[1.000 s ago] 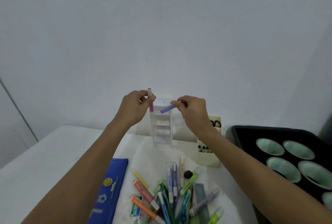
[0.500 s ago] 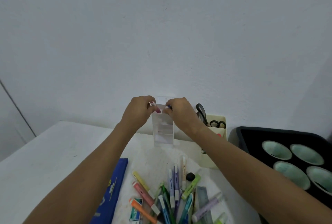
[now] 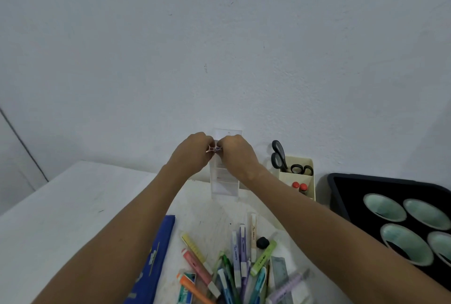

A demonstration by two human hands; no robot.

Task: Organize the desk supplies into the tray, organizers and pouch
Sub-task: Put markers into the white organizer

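both hands pinch markers over the clear organizer (image 3: 225, 181): the left hand (image 3: 192, 151) has its fingers curled round a pink marker (image 3: 209, 150), the right hand (image 3: 235, 151) round a purple marker (image 3: 218, 148), and only the two ends show between the knuckles, touching or nearly so. a second ago the markers were held higher and apart above the organizer, one upright, one slanted; now both hands have dropped to its top rim and closed together. i judge the pair is being fed into the top slot, with release next. to the organizer's right, the cream holder (image 3: 296, 177) has scissors (image 3: 280, 155); further right lies the black tray (image 3: 341, 186). in front of the organizer, the loose pens (image 3: 240, 255) and blue pouch (image 3: 153, 257) wait unsorted.
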